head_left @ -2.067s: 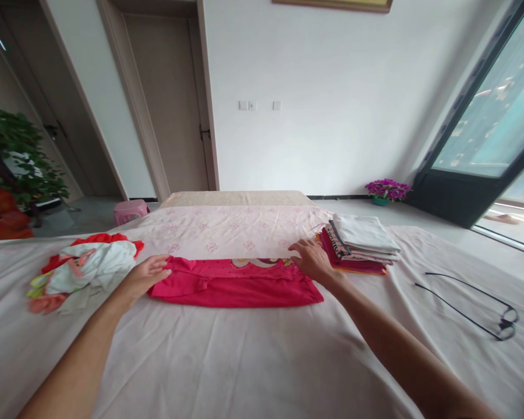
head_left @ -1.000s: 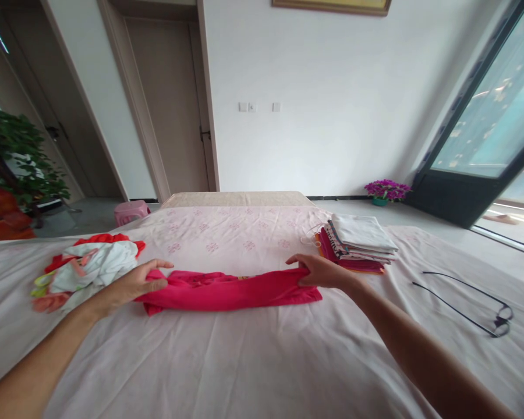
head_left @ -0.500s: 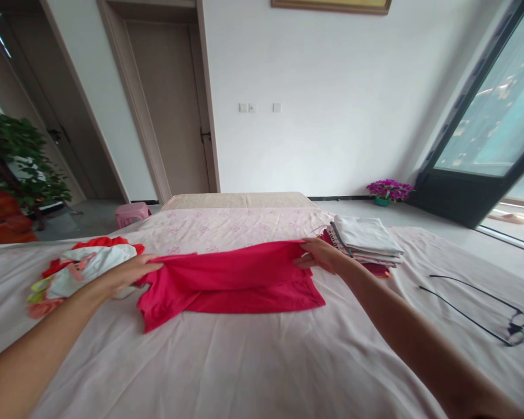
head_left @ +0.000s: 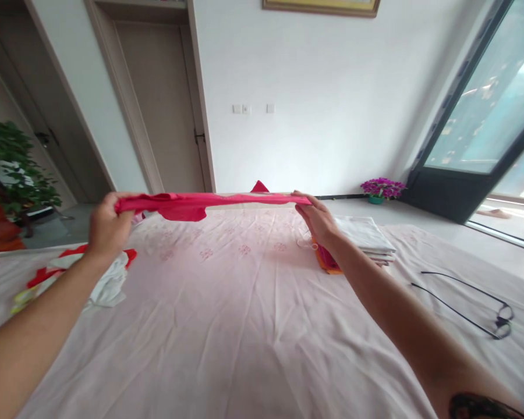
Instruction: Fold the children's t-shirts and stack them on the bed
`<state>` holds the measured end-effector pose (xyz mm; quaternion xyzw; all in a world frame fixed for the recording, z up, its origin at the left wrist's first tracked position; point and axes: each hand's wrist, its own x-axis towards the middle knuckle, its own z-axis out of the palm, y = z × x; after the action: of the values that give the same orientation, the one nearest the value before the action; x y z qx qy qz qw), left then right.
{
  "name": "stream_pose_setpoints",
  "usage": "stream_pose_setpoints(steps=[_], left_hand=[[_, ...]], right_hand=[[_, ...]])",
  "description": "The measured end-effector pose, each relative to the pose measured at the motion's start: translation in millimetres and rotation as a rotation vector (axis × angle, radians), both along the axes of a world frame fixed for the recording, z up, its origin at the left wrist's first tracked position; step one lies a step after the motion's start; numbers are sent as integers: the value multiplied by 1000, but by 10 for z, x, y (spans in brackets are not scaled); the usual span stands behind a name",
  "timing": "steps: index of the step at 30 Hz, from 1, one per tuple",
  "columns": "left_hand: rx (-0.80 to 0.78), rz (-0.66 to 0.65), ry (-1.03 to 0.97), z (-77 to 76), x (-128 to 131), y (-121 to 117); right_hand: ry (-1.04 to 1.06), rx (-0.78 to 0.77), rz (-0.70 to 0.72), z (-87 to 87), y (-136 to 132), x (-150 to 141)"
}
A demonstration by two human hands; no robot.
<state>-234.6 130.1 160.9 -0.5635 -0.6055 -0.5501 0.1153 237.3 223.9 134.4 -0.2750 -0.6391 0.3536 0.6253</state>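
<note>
A red garment (head_left: 227, 201) is stretched sideways in the air above the bed, seen almost edge-on. Its exact kind does not show; one flap hangs below the edge and a small corner sticks up behind. My left hand (head_left: 110, 226) is closed around its left end. At the right end, my right hand (head_left: 318, 216) pinches it between thumb and fingers. Beyond my right forearm sits a stack of folded clothes (head_left: 360, 231), white on top, partly hidden by the arm. Behind my left forearm lies a loose heap of clothes (head_left: 109, 285) in white, red and yellow.
A pale flowered sheet (head_left: 244, 326) covers the bed. Black-framed glasses (head_left: 502, 320) lie at the right with temples unfolded. Purple flowers in a green pot (head_left: 375, 199) stand on the floor by the wall. At the left are a leafy plant (head_left: 15, 166) and a door (head_left: 157, 105).
Both hands have risen and lifted the red garment off the sheet, moving it up and away. My left hand has also shifted left, and the cloth now stretches wider and flatter.
</note>
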Motion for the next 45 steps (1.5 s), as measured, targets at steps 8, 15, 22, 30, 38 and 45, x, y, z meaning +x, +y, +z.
stream_pose_setpoints(steps=[8, 15, 22, 30, 38, 45], left_hand=[[-732, -195, 457, -1552, -127, -571], [-813, -293, 394, -1671, -52, -531], [-897, -332, 307, -1543, -85, -655], [-1128, -523, 365, -1124, 51, -1218], [-1404, -685, 454, -1166, 167, -1589], [-1297, -726, 138, -974, 381, -1011]], right_hand=[[-875, -7, -64, -1406, -243, 418], [-1185, 205, -134, -1382, -504, 357], [-1209, 175, -133, -1230, -611, 435], [-1268, 245, -43, -1117, -918, 540], [-1384, 82, 96, -812, -1277, 672], [-1258, -73, 238, -606, -871, 454]])
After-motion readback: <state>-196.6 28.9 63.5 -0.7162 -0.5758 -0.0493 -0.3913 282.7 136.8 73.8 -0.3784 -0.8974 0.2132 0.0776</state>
